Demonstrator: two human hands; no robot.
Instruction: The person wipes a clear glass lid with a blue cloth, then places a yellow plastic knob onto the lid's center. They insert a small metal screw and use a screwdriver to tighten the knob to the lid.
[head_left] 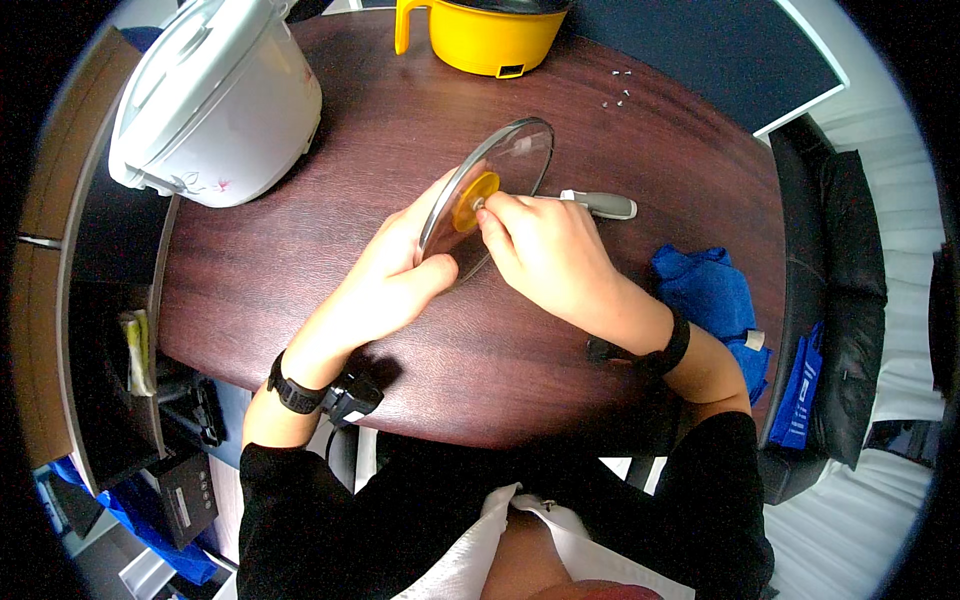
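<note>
A round glass lid (525, 150) with a metal rim is held tilted on edge over the table. My left hand (395, 260) grips it at the near left, with the thumb on the near side and the other fingers behind the glass. At the lid's centre is a yellow round knob (482, 192). My right hand (555, 245) pinches at that centre; a small shiny bit shows at the fingertips, too covered to name. Beyond my right hand, a screwdriver (605, 205) with a grey-white handle lies on the table, its front part hidden.
A white rice cooker (235, 120) stands at the far left of the dark wooden table (350, 180). At the back is a yellow pot (490, 38) with a handle. Several small screws (620, 93) lie at the far right. A blue cloth (705, 290) sits near the right edge.
</note>
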